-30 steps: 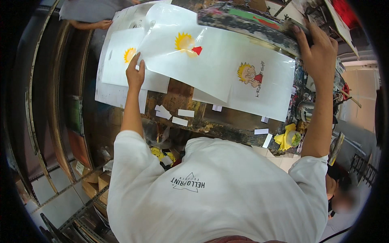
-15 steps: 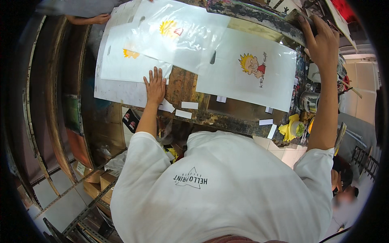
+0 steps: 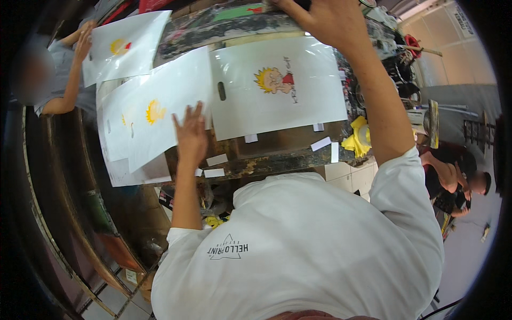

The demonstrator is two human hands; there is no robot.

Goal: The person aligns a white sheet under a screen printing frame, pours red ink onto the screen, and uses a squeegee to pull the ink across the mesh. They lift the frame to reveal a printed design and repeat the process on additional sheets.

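My left hand [image 3: 192,136], fingers spread, is at the edge of a white plastic bag [image 3: 178,80] with a yellow print, holding nothing. Beside it on the stained board lies another white bag [image 3: 240,114] with a slot handle and a printed cartoon figure in yellow, red and black. My right hand [image 3: 336,21] reaches past that bag to the top edge, closed on the dark end of a paint-stained printing frame [image 3: 229,29]; its fingertips are partly cut off by the picture's edge.
At the far left a co-worker's hand [image 3: 82,42] is by a third printed bag [image 3: 128,45]. White tape strips [image 3: 215,173] line the board's near edge. A yellow cloth [image 3: 354,140] lies at its right. Racks [image 3: 61,213] stand left; another person [image 3: 453,173] is at the right.
The printed bags have come apart, one now lying farther left by the co-worker. My left hand has lifted its fingers slightly. My view has shifted to the right.
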